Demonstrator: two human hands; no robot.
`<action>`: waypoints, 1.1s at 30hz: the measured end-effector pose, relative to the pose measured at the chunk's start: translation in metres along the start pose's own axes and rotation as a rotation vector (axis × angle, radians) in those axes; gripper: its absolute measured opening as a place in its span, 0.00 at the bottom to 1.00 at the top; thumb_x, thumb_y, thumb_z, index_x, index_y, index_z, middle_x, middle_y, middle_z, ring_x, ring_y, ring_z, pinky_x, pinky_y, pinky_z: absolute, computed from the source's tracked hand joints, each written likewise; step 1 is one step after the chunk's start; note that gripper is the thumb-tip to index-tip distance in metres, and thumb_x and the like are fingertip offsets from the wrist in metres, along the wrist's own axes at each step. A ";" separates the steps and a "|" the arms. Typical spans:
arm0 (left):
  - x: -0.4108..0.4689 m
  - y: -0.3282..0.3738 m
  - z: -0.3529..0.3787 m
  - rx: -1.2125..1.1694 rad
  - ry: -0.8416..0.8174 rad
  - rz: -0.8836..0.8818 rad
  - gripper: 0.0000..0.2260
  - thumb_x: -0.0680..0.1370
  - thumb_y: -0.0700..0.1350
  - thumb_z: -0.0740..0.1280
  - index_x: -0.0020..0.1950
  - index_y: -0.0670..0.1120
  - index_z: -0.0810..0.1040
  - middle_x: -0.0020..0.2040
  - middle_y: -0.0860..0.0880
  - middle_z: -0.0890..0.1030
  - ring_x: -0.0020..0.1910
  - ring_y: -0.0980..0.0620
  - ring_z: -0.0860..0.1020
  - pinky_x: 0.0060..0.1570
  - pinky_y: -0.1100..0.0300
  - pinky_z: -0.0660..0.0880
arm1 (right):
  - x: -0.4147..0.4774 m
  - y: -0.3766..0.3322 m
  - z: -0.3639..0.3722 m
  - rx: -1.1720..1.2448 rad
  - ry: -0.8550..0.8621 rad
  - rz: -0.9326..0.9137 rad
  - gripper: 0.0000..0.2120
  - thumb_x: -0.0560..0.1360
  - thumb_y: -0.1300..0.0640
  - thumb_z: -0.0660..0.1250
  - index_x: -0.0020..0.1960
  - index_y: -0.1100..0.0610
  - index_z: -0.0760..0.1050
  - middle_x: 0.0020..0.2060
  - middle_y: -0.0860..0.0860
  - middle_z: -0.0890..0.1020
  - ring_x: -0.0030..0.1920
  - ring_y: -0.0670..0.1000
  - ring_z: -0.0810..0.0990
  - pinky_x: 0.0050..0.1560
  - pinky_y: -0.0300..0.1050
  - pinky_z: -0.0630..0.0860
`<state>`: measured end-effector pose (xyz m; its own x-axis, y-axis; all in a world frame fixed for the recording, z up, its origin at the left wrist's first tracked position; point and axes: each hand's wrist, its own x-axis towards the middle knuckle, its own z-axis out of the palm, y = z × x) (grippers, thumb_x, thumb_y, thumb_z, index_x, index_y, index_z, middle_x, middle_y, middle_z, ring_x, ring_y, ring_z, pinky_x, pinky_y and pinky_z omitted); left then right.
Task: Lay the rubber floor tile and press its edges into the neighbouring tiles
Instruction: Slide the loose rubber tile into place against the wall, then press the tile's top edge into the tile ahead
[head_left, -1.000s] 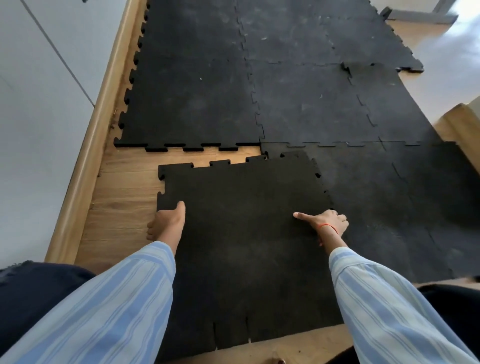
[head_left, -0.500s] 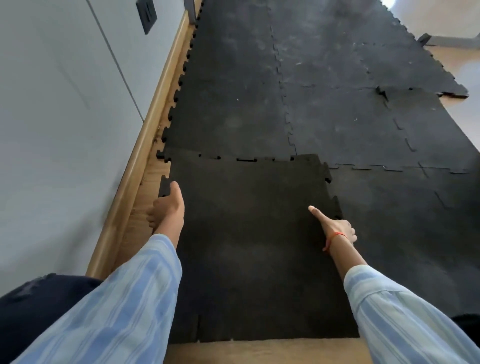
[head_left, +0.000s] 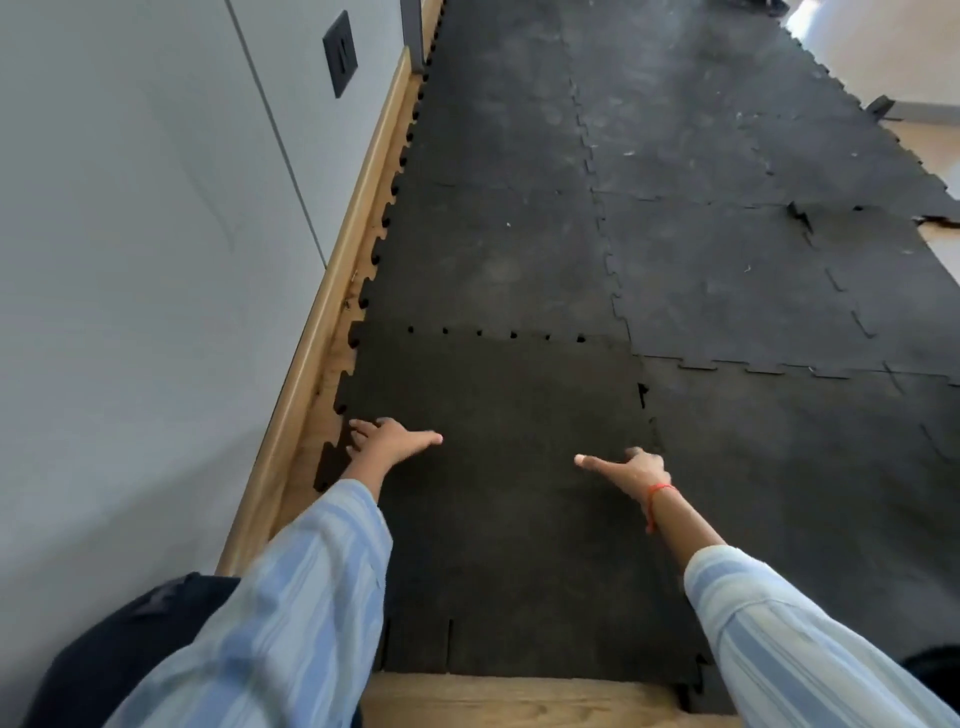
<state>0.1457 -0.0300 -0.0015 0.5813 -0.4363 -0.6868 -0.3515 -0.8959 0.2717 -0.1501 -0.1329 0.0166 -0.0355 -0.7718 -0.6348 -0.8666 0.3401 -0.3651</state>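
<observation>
So both hands, left hand (head_left: 387, 441) and right hand (head_left: 631, 465), lie flat, fingers spread (gripping nothing); they're seating the tile (head_left: 509, 493) into its neighbours (head_left: 498, 260).

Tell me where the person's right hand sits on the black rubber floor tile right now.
In the head view the right hand rests flat near the right edge of the black rubber floor tile, by the seam with the neighbouring tile.

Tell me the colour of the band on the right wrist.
Orange-red wristband, seen in the head view.
</observation>
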 end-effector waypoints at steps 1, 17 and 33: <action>-0.005 0.003 0.010 0.150 -0.055 0.055 0.53 0.69 0.64 0.71 0.79 0.41 0.44 0.77 0.35 0.39 0.77 0.36 0.43 0.74 0.41 0.48 | -0.004 -0.002 0.009 -0.120 -0.031 -0.034 0.51 0.64 0.35 0.73 0.75 0.59 0.58 0.76 0.60 0.54 0.76 0.62 0.53 0.75 0.56 0.59; -0.035 0.070 0.056 0.619 -0.175 0.273 0.49 0.73 0.55 0.71 0.79 0.42 0.40 0.78 0.40 0.37 0.77 0.41 0.40 0.73 0.37 0.45 | -0.013 -0.019 0.052 -0.317 0.077 -0.118 0.36 0.76 0.46 0.66 0.76 0.58 0.54 0.78 0.56 0.46 0.78 0.56 0.45 0.75 0.61 0.55; -0.019 0.080 0.074 0.627 -0.135 0.128 0.53 0.71 0.48 0.75 0.77 0.47 0.34 0.76 0.44 0.30 0.77 0.41 0.38 0.74 0.40 0.51 | 0.037 -0.084 0.055 -0.417 -0.125 -0.081 0.59 0.67 0.47 0.76 0.77 0.55 0.33 0.74 0.60 0.30 0.75 0.65 0.32 0.72 0.69 0.48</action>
<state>0.0525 -0.0871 -0.0161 0.4233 -0.4858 -0.7647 -0.7972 -0.6007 -0.0597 -0.0517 -0.1610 -0.0138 0.0795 -0.7073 -0.7024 -0.9917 0.0155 -0.1278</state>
